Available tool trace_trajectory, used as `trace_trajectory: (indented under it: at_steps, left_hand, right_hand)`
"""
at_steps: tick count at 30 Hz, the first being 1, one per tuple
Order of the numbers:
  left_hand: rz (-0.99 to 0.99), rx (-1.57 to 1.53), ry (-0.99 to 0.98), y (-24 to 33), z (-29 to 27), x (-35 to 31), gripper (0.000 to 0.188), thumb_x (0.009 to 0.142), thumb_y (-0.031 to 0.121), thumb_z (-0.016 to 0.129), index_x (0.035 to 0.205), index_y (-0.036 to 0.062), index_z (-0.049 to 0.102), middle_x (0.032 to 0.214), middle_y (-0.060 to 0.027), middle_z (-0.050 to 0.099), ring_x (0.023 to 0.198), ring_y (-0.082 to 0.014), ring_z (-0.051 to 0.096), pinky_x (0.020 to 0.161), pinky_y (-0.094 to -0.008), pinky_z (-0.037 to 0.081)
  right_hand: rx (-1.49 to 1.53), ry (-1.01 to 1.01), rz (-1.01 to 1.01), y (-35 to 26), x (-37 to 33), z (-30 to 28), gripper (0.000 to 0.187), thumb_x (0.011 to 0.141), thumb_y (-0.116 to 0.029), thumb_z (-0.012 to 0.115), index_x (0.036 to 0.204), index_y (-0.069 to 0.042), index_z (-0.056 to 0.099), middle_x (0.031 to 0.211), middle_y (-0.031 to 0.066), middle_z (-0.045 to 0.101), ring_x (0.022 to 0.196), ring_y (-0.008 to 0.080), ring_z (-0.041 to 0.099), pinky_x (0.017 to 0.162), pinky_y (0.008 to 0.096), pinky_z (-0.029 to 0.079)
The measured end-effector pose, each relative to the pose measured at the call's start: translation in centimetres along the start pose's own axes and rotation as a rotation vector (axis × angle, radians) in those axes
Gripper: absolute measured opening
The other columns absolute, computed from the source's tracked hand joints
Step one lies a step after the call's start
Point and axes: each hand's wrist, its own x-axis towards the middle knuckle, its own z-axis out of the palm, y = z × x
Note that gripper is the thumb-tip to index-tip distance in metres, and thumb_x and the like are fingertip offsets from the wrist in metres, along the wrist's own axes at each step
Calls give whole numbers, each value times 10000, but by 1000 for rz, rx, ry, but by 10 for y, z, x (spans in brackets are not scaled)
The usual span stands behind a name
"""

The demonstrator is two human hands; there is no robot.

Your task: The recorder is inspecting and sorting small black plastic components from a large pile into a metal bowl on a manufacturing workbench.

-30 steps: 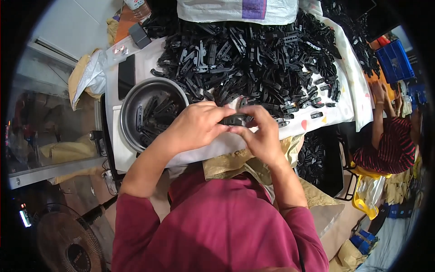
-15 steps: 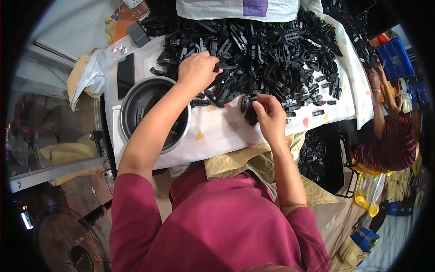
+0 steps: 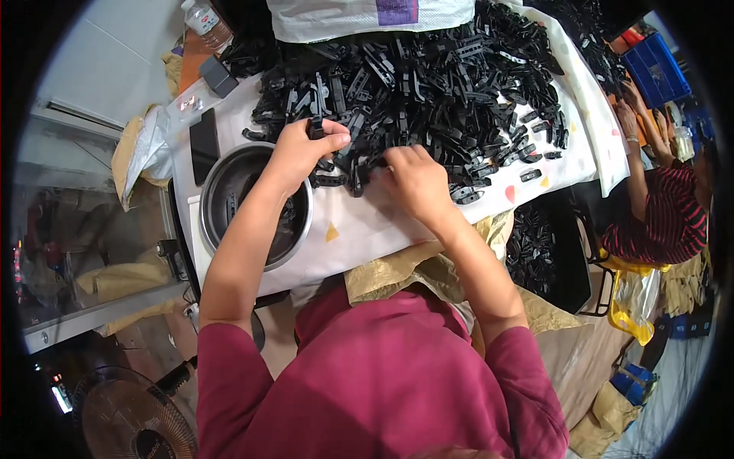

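A big heap of small, narrow black plastic parts (image 3: 428, 92) covers the far side of the cloth-covered table. My left hand (image 3: 297, 157) is above the heap's near left edge, thumb and fingers closed on one black plastic part (image 3: 315, 128) that sticks up from the grip. To its right, my right hand (image 3: 420, 182) bends down at the heap's near edge, fingers curled together; whatever lies under the fingertips is hidden. Partly behind my left forearm stands a round steel bowl (image 3: 212, 177) with some black parts inside.
A dark phone (image 3: 204, 145) and a grey box (image 3: 219, 76) lie left of the heap, near a plastic bottle (image 3: 206, 27). A white sack (image 3: 336, 21) lies across the far side. Below the table's right edge sits a black crate (image 3: 566, 268) of parts. A co-worker (image 3: 650, 214) works at far right.
My left hand has drawn back from the heap toward me, with a part in its fingers. My right hand has shifted left to the heap's edge. The whole view has tilted slightly.
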Motion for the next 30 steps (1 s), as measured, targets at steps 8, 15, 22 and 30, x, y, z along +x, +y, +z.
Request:
trace_trajectory:
  at_steps: [8,15,22,30]
  left_hand:
    - [357,-136,10,-2,39,-33,411,750,-45,642,1145,-10,534,929,-56,617,830,-111,582,736,-244,484]
    - [538,-286,-137,-1,49,-57,341,801,-38,593,1125,-8,488,1111,-152,578,980,-173,577,854,-288,465]
    - [643,-398,-150,-6,52,-67,459,772,144,697,1130,-30,470,1136,-202,557,1045,-243,556,901,-351,446]
    - [486,-700,-276,-20,46,-66,449,734,105,721,1115,13,501,1126,-176,564,1041,-246,549,915,-359,439]
  right_hand:
    - [1690,340,673,-43,-3,-50,264,859,9,537,1120,53,533,942,131,624,786,188,637,661,269,553]
    - [1338,544,372,-51,-19,-51,210,803,50,603,1012,57,577,908,99,593,779,161,622,678,254,536]
    - [792,570,232,-61,-25,-65,372,746,-17,685,1087,21,543,1017,145,528,878,193,561,652,249,516]
    - [892,315,207,-57,-24,-77,451,767,-42,659,1176,14,478,1101,163,514,904,229,565,740,293,517]
